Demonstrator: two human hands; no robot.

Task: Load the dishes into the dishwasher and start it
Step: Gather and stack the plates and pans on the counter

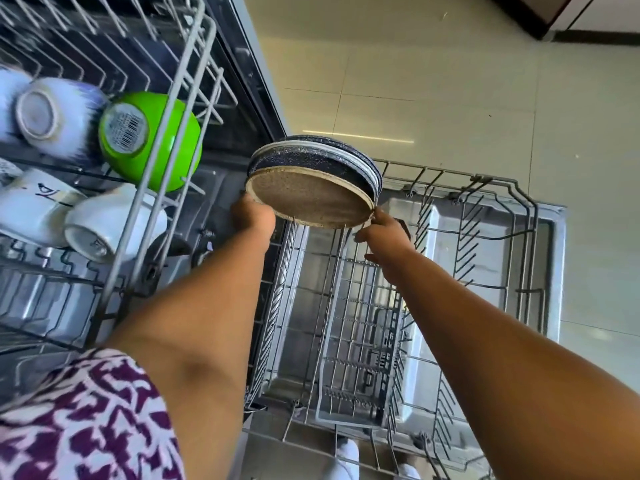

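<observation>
Overhead, stacked plates [311, 188], between both hands, above lower rack [485, 209]

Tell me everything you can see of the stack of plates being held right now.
The stack of plates looks like several round ceramic plates held together, tilted on edge, undersides toward the camera. The nearest shows a rough, speckled, unglazed tan base; the rims behind are dark blue speckled glaze with pale edges. It is held above the pulled-out lower rack. The left hand grips its lower left edge; the right hand touches the lower right edge.

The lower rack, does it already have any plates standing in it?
No, the lower rack shows only bare wire; the stack of plates is held above it by the left hand and right hand.
</observation>
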